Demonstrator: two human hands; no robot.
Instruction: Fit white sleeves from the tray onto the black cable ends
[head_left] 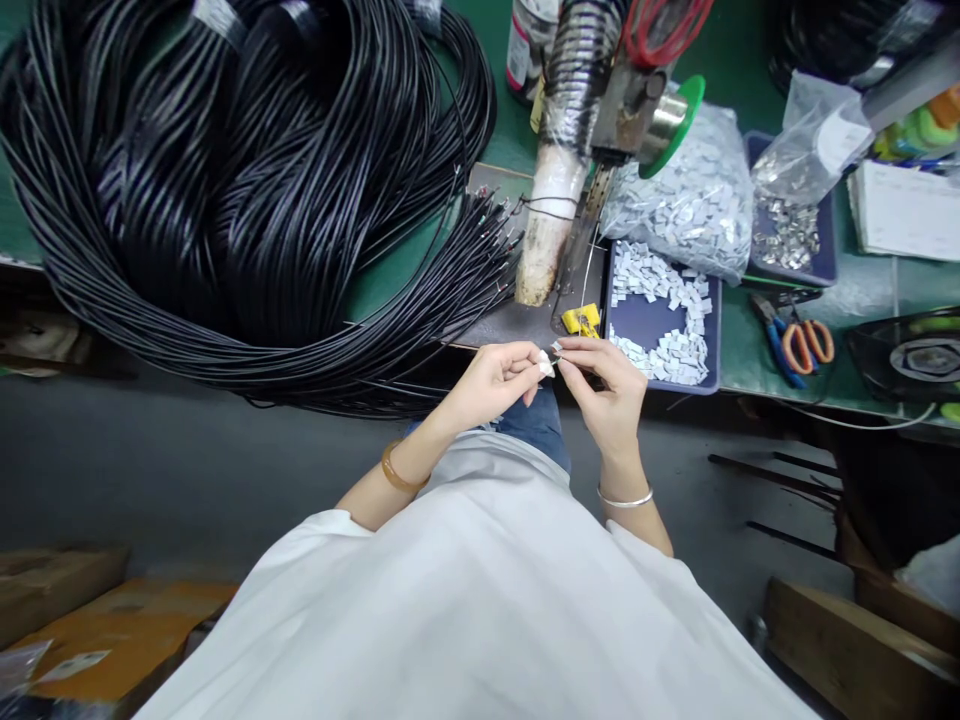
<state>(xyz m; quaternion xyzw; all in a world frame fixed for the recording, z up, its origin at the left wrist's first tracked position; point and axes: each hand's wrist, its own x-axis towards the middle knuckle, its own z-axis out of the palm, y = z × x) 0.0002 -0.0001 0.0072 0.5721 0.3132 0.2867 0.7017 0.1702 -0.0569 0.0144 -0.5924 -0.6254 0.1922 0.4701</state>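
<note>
Above my lap, at the table's front edge, both hands meet with fingertips almost touching. My left hand (510, 378) is closed in a pinch, with white material around its fingertips. My right hand (609, 385) pinches from the other side, a small white bit at its index fingertip. Between them shows a short thin wire end (554, 361); the fingers hide most of it. Just beyond is a yellow block (581, 320) below a soldering wire feed. Right of it, a dark blue tray (714, 345) holds many small white connector pieces (679, 350).
Large coils of black cable (285, 180) cover the left side. A fume hose (559, 190) and a solder spool (675, 125) hang over the middle. Farther right are a bag of white pieces (690, 180), a bin of metal parts (787, 235), pliers (780, 340) and scissors (806, 345).
</note>
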